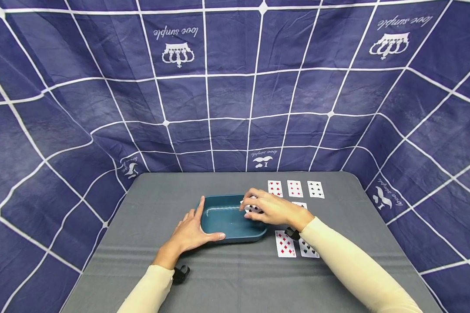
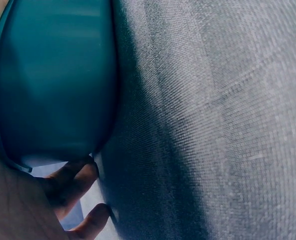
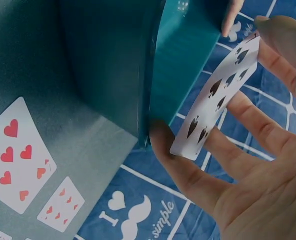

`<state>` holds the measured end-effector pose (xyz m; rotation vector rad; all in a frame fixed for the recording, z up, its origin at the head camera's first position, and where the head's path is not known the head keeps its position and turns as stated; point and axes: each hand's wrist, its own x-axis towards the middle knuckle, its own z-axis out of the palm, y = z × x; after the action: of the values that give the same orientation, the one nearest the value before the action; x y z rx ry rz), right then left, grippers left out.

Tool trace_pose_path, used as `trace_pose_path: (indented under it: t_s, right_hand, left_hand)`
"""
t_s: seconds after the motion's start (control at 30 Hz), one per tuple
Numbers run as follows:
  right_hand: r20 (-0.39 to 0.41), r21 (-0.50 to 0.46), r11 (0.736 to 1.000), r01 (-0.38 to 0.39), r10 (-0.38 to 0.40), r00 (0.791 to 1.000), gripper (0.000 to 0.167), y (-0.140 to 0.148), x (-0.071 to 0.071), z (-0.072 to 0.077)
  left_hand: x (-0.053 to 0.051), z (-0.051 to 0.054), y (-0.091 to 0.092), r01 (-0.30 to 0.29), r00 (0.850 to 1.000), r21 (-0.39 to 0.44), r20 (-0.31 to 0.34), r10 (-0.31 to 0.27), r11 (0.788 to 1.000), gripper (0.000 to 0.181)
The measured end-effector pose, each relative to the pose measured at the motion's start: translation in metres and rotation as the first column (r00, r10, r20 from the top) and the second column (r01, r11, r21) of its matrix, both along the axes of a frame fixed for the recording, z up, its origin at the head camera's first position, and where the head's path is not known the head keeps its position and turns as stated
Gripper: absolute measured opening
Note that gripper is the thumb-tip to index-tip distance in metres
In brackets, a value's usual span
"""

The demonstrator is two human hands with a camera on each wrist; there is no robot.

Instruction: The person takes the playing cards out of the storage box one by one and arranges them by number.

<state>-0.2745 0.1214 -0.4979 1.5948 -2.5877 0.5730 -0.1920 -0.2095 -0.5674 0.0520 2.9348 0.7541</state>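
A teal rectangular tray (image 1: 219, 237) stands on the grey table. My left hand (image 1: 191, 232) rests against its left end, thumb along the near side and index finger stretched up the left side. From the left wrist view, the outer wall of the tray (image 2: 57, 75) fills the upper left, with fingers touching its lower end. Over the right part of the tray, my right hand (image 1: 272, 208) pinches a spades playing card (image 3: 218, 97). This card is slightly bowed between thumb and fingers, its face showing in the right wrist view.
Right of the tray lie face-up cards: a hearts card (image 1: 275, 188), a diamonds card (image 1: 295, 188) and a spades card (image 1: 315, 189) at the back. Nearer lie another diamonds card (image 1: 285, 245) and a spades card (image 1: 307, 248), partly under the right forearm. Blue cloth (image 1: 231, 100) encloses the table.
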Motion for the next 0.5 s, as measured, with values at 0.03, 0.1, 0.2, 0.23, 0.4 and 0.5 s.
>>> trace_pose_path:
  t_s: [0.03, 0.1, 0.2, 0.23, 0.4, 0.5]
  right_hand:
    - [-0.001, -0.006, 1.000, 0.005, -0.005, 1.000, 0.023, 0.001, 0.000, 0.000]
    - [0.009, -0.014, 1.000, 0.023, -0.023, 1.000, 0.025, 0.004, 0.000, 0.002]
    - [0.029, -0.021, 0.998, 0.056, -0.056, 0.998, 0.034, 0.008, -0.002, 0.002]
    - [0.037, -0.025, 0.997, 0.068, -0.067, 0.997, 0.038, 0.010, -0.003, 0.002]
    - [0.057, -0.042, 0.993, 0.115, -0.112, 0.992, 0.061, 0.020, -0.004, 0.001]
    - [0.057, -0.037, 0.990, 0.139, -0.137, 0.989, 0.070, 0.027, -0.004, 0.000]
  left_hand:
    - [0.000, 0.000, 0.000, -0.003, 1.000, 0.002, 0.001, 0.003, 1.000, 0.161]
    - [0.000, 0.000, 0.000, -0.004, 1.000, 0.005, 0.000, 0.004, 1.000, 0.160]
    - [-0.001, 0.001, 0.001, -0.006, 1.000, 0.006, -0.003, 0.006, 1.000, 0.160]
    - [-0.001, 0.001, 0.001, -0.005, 1.000, 0.007, -0.004, 0.005, 1.000, 0.160]
    - [0.000, 0.001, 0.000, -0.006, 1.000, 0.004, -0.006, 0.006, 1.000, 0.160]
    - [0.000, 0.001, 0.000, -0.004, 1.000, 0.002, -0.008, 0.004, 1.000, 0.161]
